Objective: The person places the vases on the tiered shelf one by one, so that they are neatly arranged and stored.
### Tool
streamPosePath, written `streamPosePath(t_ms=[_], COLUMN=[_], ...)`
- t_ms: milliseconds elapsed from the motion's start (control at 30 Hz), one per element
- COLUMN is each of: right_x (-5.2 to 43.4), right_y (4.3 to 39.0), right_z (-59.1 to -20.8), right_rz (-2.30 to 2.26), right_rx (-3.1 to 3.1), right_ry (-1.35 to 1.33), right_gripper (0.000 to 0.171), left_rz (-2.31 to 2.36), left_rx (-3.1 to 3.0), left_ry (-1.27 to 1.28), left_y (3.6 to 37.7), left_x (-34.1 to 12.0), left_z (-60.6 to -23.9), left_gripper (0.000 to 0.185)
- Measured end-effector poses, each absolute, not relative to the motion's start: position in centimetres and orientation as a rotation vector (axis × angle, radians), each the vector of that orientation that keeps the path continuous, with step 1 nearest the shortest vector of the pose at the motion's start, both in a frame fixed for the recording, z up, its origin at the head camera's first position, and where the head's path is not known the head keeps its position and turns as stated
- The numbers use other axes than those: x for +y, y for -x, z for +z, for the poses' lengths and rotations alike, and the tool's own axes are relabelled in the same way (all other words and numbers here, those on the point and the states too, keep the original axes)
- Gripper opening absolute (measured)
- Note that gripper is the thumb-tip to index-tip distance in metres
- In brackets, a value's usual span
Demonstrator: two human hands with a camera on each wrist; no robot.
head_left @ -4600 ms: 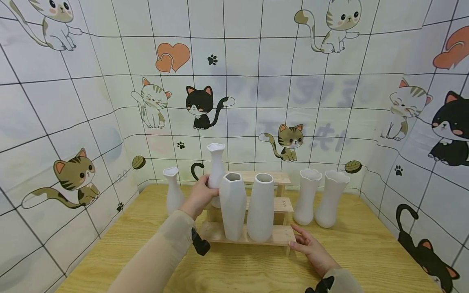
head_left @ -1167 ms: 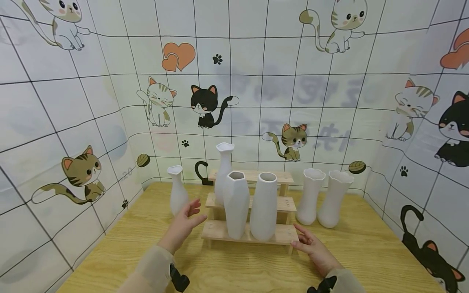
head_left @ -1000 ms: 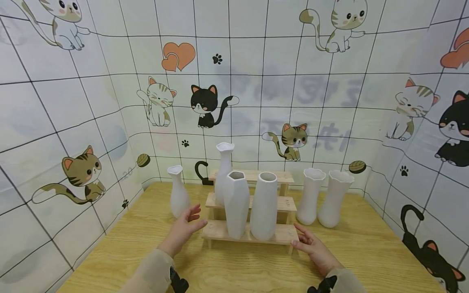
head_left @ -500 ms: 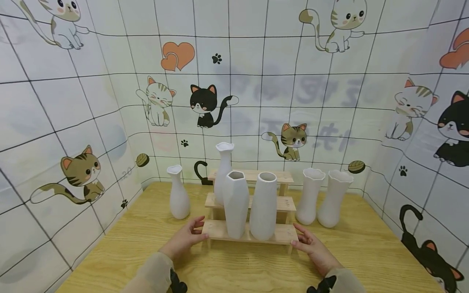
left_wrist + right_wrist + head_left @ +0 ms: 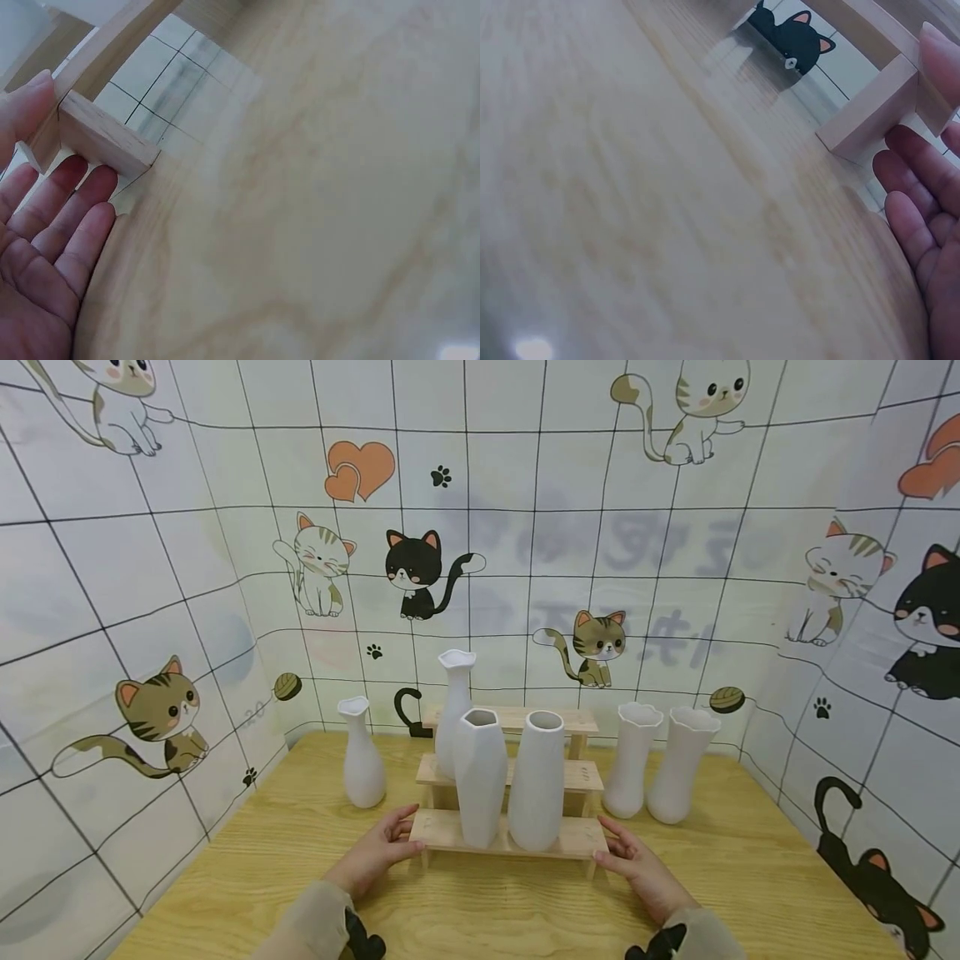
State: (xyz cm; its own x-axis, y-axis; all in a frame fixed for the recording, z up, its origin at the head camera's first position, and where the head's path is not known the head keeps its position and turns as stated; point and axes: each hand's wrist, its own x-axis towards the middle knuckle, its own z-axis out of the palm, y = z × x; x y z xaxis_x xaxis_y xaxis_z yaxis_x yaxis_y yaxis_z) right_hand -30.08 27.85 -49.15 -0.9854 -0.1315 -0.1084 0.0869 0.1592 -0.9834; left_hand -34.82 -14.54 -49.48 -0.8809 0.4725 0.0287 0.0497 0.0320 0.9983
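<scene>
Fingers (image 5: 399, 842) of both hands relaxed, flanking rack (image 5: 573, 839) ends on desk (image 5: 480, 910). Press evenly; slide slowly or vases (image 5: 480, 781) may topple.

The only writing, grey characters on the back wall (image 5: 600, 539), is too blurred to read.

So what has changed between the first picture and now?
The left hand let go of the tall flared vase, which now stands on the middle step, and came down to the left end of the wooden stand. The right hand stayed at the right end. The other vases kept their places.
</scene>
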Motion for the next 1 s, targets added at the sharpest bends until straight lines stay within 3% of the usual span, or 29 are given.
streamPosePath(t_ms=[633,1000], right_x=[28.7,32.9], right_y=[29.9,30.6], right_z=[-47.7,-45.7], right_rz=[-1.917,-2.047], right_rx=[2.227,2.532], right_ry=[0.124,-0.305], right_gripper=[0.064,0.064], left_rz=[1.914,1.931], left_rx=[2.050,2.061], left_ry=[-0.540,-0.527], left_y=[34.5,34.8], left_x=[-14.6,-14.5], left_z=[-49.8,-50.2], left_gripper=[0.071,0.070])
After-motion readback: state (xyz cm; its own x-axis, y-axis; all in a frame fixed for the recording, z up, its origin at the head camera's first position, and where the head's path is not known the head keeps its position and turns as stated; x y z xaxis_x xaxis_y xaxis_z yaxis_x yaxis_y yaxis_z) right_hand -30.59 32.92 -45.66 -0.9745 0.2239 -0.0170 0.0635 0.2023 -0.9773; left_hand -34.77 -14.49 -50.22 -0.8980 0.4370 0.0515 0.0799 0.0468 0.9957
